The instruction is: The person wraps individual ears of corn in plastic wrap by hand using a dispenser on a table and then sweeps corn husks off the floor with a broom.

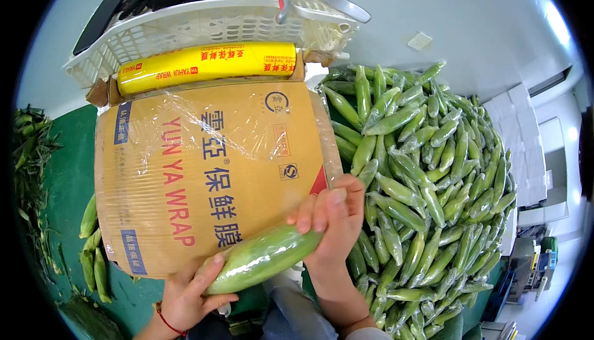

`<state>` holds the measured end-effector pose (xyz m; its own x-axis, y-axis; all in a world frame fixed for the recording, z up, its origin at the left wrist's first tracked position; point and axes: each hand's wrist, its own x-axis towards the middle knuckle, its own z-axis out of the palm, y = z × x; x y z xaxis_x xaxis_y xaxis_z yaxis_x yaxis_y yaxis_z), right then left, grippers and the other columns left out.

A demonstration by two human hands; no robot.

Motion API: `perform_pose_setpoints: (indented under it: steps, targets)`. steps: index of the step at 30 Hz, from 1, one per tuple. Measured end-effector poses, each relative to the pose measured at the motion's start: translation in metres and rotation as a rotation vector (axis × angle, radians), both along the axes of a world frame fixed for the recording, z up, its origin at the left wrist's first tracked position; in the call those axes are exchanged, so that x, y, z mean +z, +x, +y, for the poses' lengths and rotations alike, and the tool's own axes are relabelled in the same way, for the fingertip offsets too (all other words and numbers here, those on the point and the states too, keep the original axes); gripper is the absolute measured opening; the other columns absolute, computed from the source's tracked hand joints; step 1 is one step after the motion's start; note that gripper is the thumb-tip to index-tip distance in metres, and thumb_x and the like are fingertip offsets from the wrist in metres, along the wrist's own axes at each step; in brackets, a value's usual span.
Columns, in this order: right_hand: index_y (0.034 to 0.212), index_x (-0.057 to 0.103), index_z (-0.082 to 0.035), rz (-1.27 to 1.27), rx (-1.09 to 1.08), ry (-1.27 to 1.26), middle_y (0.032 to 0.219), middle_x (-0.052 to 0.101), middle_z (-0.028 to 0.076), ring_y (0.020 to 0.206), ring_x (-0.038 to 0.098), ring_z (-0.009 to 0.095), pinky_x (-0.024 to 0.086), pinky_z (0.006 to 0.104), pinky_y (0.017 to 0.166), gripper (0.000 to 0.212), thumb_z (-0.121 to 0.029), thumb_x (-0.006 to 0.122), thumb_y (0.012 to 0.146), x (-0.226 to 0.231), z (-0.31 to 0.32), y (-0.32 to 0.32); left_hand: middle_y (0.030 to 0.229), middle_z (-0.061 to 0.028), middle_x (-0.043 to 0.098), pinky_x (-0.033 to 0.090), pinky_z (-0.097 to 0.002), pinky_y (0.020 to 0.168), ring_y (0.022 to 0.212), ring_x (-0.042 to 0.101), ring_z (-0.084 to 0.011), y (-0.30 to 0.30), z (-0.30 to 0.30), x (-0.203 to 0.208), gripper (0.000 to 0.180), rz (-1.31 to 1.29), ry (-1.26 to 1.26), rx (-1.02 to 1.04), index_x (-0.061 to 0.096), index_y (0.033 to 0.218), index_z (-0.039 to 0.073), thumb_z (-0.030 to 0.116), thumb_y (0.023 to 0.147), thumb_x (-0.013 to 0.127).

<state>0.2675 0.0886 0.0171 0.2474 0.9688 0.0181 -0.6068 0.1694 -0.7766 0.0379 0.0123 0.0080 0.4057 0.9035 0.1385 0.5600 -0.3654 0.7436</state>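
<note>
An ear of corn in its green husk (263, 259), covered in shiny clear film, is held slantwise between my two hands over the near edge of a cardboard box panel (154, 191). My left hand (195, 290) grips its lower left end, thumb on top. Around the upper right end, my right hand (331, 216) is closed with its fingers curled. Behind the cardboard lies a yellow roll of cling film (207, 66), and a sheet of clear film is spread over the cardboard's far part.
Film-wrapped corn ears (427, 197) form a large heap on the right. Several unwrapped ears (94, 266) and loose husks (31, 154) lie left on the green table (68, 179). A white plastic basket (204, 27) at the back holds black cloth and pruning shears (322, 0).
</note>
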Motion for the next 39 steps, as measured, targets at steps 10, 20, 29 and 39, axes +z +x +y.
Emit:
perform_pose_setpoints:
  steps: [10,20,29,39]
  targets:
    - [0.116,0.051,-0.003,-0.087,0.036,-0.431,0.091,0.060,0.012,0.085,0.060,0.023,0.052,0.0398,0.079,0.052,-0.047,0.045,0.089,-0.029,-0.010,0.062,0.128,-0.0253,0.045,0.049,-0.0450,0.087,0.112,0.053,-0.0391,0.053,0.040,0.011,0.076,0.084,0.212,-0.365,0.048,0.135,0.008,0.032,0.070,0.078]
    - [0.126,0.053,-0.010,-1.794,0.205,0.108,0.120,0.054,0.015,0.107,0.057,0.029,0.048,0.0382,0.086,0.043,-0.011,0.065,0.085,-0.021,0.056,0.083,0.138,-0.0249,0.040,0.040,-0.0450,0.098,0.119,0.046,-0.0411,-0.085,0.063,-0.020,0.069,0.629,0.223,0.454,0.043,0.138,0.005,0.014,0.075,0.071]
    - [0.107,0.061,-0.007,-1.730,0.275,-0.066,0.101,0.066,0.013,0.091,0.064,0.028,0.050,0.0360,0.076,0.021,-0.021,0.055,0.092,-0.032,0.113,0.000,0.085,-0.0134,0.061,0.049,-0.0400,0.065,0.077,0.060,-0.0325,-0.167,0.145,-0.017,0.009,0.252,0.390,0.517,0.056,0.089,0.004,0.007,0.082,0.062]
    - [0.106,0.055,-0.002,-1.641,0.610,-0.039,0.078,0.056,0.008,0.064,0.053,0.019,0.046,0.0310,0.062,0.022,-0.022,0.048,0.100,-0.010,-0.064,0.060,0.093,-0.0094,0.062,0.053,-0.0372,0.074,0.090,0.063,-0.0253,-0.198,-0.126,-0.115,0.014,0.397,0.396,0.132,0.062,0.090,0.008,0.012,0.077,0.062]
